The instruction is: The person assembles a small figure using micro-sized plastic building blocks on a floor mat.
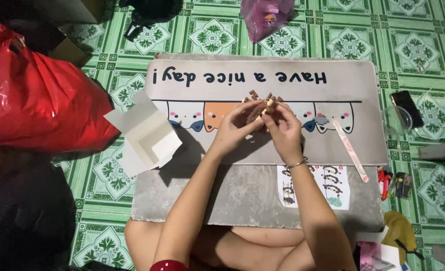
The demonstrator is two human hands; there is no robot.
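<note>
Both my hands meet over the middle of a grey mat (363,80) with cartoon cats along a line. Together they hold a small brown and cream block model (263,103), whose studs stick up above my fingers. My left hand (236,128) grips it from the left and my right hand (282,129), with a thin bracelet at the wrist, grips it from the right. My fingers hide most of the model.
An open white cardboard box (147,135) lies at the mat's left edge. A printed instruction sheet (332,186) and a flat pink strip (350,149) lie to the right. A red plastic bag (37,95), a phone (407,108), a purple bag (265,17) and small tools (393,183) surround the mat.
</note>
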